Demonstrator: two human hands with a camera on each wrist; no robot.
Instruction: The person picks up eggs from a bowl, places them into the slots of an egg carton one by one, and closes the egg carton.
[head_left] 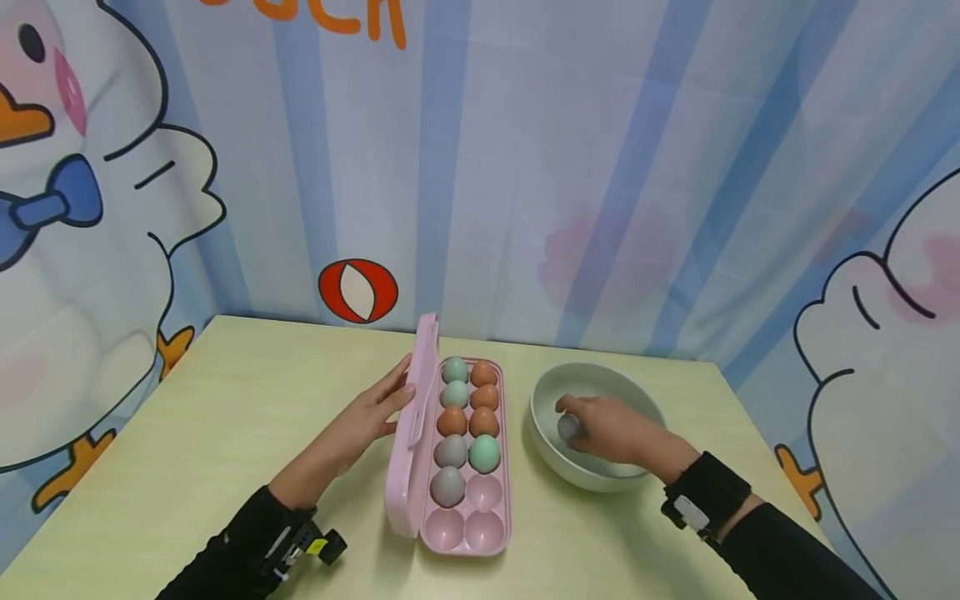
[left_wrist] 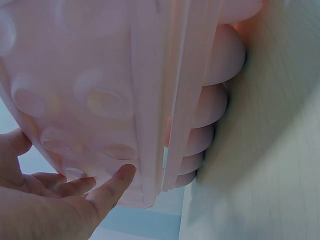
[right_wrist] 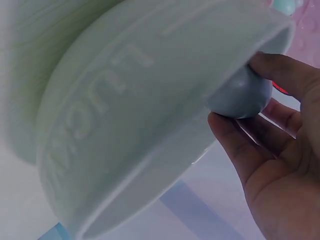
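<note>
My right hand (head_left: 611,427) pinches a grey egg (right_wrist: 242,94) between thumb and fingers, inside the rim of the pale green bowl (right_wrist: 100,115). Left of the bowl stands a pink egg carton (head_left: 444,543) with its lid (left_wrist: 95,60) raised. Against the outer side of that lid, the left hand (head_left: 369,419) rests with fairly straight fingers, the thumb near the lid's edge. Two rows of cups hold pale teal eggs (head_left: 454,394), brown-orange eggs (head_left: 483,422), grey eggs (head_left: 448,487) and a green egg (head_left: 484,454). Three cups at the near end hold nothing.
The carton and bowl stand side by side on a light yellow wooden table (head_left: 262,383). Behind it hangs a blue-striped cloth (head_left: 495,167) with cartoon ducks at both sides. Black straps with small devices circle both wrists.
</note>
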